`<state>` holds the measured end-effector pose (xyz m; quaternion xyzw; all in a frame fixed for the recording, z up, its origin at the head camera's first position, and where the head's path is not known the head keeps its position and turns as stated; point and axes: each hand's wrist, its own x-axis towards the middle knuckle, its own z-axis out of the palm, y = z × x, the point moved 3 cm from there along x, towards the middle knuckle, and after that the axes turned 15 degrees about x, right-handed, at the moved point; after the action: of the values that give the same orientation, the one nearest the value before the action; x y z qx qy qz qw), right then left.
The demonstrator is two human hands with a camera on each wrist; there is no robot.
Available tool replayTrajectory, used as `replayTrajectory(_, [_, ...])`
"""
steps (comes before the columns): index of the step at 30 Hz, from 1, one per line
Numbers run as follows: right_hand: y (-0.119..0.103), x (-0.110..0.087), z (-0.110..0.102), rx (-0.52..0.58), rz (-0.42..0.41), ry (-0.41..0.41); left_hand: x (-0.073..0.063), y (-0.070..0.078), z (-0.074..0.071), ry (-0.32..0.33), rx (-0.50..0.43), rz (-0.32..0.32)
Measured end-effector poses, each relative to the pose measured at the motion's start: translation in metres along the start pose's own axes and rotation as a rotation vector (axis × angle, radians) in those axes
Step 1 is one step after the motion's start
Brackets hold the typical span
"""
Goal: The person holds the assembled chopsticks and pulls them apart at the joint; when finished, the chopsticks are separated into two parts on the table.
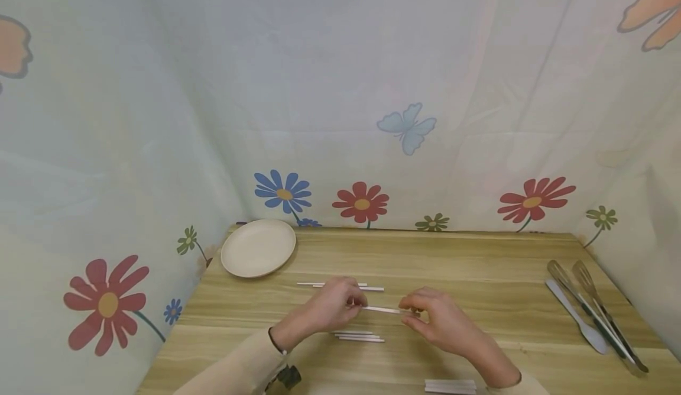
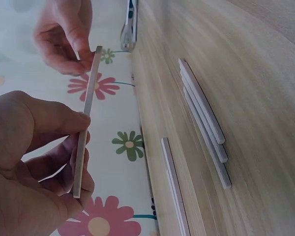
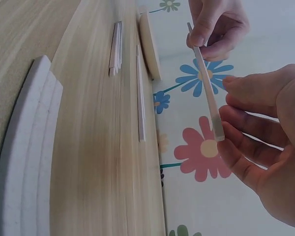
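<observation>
My left hand (image 1: pixel 336 303) pinches a thin white stick (image 1: pixel 383 310) between thumb and fingers, above the table. The stick lies nearly level, sloping slightly down to the right in the head view. At its right end is my right hand (image 1: pixel 441 321), its fingers loosely bent and spread around the tip. In the right wrist view, the right fingers (image 3: pixel 250 125) touch the stick's end without closing round it. Similar sticks (image 1: pixel 359 337) lie side by side below the hands. More sticks (image 1: pixel 372 289) lie beyond the left hand, partly hidden by it.
A further bundle of white sticks (image 1: pixel 450 387) lies at the near edge of the head view. A round cream plate (image 1: pixel 259 248) stands at the back left of the wooden table (image 1: pixel 468 259). A grey spoon (image 1: pixel 577 318) and metal utensils (image 1: pixel 596 306) lie on the right.
</observation>
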<state>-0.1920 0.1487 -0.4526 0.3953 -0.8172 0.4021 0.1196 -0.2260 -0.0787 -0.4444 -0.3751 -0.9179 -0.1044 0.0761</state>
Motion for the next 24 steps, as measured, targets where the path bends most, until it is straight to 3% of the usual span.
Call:
replayTrajectory(7, [0.004,0.0,0.004,0.011,-0.013,0.008,0.001,0.003,0.0,0.009,0.011,0.019])
replayTrajectory(14, [0.0,-0.001,0.008,-0.105,-0.093,0.063,-0.001,0.011,0.003,-0.02,0.003,-0.021])
replayTrajectory(24, [-0.003,0.001,0.002,-0.134,-0.035,0.137,0.002,0.02,0.002,0.021,0.077,-0.033])
